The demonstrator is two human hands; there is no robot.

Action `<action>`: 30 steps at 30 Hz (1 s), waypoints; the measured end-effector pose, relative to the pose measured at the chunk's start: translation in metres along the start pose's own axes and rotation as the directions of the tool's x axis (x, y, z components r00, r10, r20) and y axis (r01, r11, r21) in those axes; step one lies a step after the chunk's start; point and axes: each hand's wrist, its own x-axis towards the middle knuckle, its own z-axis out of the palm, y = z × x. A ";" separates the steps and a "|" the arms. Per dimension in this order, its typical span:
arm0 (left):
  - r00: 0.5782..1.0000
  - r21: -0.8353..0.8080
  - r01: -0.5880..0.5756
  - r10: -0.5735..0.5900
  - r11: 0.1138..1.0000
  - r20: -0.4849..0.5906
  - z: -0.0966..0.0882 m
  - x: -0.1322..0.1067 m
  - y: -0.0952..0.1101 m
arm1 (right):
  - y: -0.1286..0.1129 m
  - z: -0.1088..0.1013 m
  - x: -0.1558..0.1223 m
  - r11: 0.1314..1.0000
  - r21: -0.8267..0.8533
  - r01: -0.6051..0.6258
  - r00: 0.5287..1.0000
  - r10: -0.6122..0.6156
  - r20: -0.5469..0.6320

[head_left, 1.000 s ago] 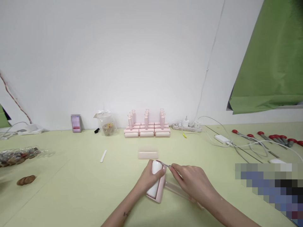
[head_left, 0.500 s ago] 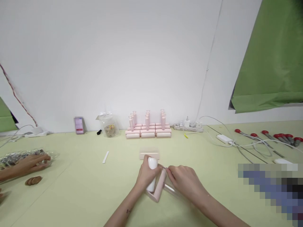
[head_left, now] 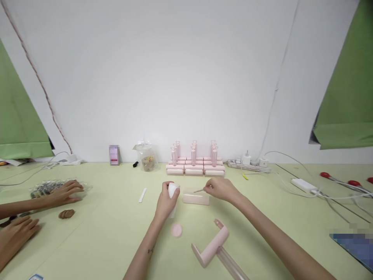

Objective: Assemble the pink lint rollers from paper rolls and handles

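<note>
My left hand [head_left: 166, 202] is wrapped around a white roll [head_left: 172, 193], held upright above the table. My right hand [head_left: 220, 189] pinches a thin metal tool [head_left: 199, 190] whose tip points left over a pale pink cover [head_left: 196, 198] lying between the two hands. A pink roller frame with a clear handle [head_left: 214, 248] lies on the table nearer to me, free of both hands. A small round pink cap [head_left: 176, 230] rests beside it.
Stacked pink rollers [head_left: 194, 165] stand by the wall, with a plastic bag [head_left: 146, 157] and a power strip [head_left: 249, 165] alongside. Another person's hands [head_left: 62, 192] rest at the left near a clear packet. Red-handled tools [head_left: 346, 182] and cables lie at the right.
The white roll has come out of the pink frame, which now lies on the table. Both hands moved away from me toward the pink cover. The view swung left and another person's hands appeared.
</note>
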 end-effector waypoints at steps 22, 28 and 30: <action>0.983 0.081 0.000 0.015 0.997 -0.181 -0.031 0.020 -0.026 | -0.068 0.072 -0.029 0.831 0.178 0.527 0.822 -0.551 0.140; 0.997 0.224 -0.067 0.073 0.972 -0.020 -0.022 0.005 -0.012 | -0.057 0.060 -0.019 0.857 0.216 0.469 0.869 -0.491 0.059; 0.995 0.288 -0.101 0.101 0.952 0.016 -0.020 0.002 -0.009 | -0.045 0.047 -0.010 0.878 0.257 0.403 0.909 -0.417 0.002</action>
